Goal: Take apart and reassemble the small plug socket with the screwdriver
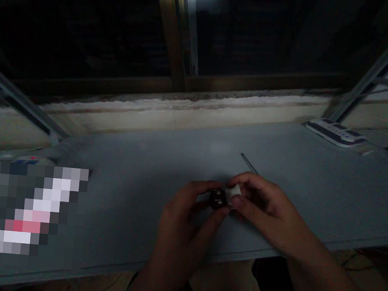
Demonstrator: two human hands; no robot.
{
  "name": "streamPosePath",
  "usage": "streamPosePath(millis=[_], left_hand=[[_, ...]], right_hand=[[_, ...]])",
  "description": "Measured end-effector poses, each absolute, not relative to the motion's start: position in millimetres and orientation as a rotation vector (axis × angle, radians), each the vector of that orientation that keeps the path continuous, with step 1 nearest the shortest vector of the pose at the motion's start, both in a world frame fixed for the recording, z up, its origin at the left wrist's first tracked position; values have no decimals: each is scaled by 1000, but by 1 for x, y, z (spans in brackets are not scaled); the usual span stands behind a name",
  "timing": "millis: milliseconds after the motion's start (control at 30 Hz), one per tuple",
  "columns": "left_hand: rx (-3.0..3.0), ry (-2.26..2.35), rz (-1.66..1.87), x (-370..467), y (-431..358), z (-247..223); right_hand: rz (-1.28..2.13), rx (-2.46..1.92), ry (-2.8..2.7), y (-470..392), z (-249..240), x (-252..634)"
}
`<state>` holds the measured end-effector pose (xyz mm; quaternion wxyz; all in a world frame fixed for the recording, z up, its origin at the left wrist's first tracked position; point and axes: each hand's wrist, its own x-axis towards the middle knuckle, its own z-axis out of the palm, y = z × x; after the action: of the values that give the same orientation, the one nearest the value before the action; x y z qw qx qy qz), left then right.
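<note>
Both hands meet above the front middle of the table. My left hand (187,222) is closed on a small dark brown or black piece (217,199) with two shiny metal spots on its face. A small white piece (234,192) is pinched between the thumb and fingers of my right hand (272,216). The two pieces are side by side and seem to touch; whether they are joined I cannot tell. Just beyond my right hand lies a thin dark metal rod (248,163), its near end hidden by the fingers.
The grey-blue table (123,212) runs along a wall under a dark window (89,27). A white and dark power strip (335,132) with a cable sits at the back right. Blurred-out items (39,204) lie at the left. Metal frame bars (18,96) slant up at both sides.
</note>
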<state>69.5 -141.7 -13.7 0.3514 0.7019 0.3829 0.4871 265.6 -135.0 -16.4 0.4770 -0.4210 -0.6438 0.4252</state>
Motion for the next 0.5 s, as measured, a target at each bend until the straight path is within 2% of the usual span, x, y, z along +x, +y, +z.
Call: streamPosePath(millis=[167,300,400,500], left_hand=[[1698,925,1280,70,-142,-16],[1682,939,1259,68,-145,-18],[1608,1037,1245,68,-149,-16],[1464,1106,1226,66,-151,-15]], right_hand=[[570,-926,-1768,-136,-14,260],[444,-915,-1843,-138,-9,260],[379,-1089,-1916,-141,-2,273],[186,-1446,-1964,-144,-2,301]])
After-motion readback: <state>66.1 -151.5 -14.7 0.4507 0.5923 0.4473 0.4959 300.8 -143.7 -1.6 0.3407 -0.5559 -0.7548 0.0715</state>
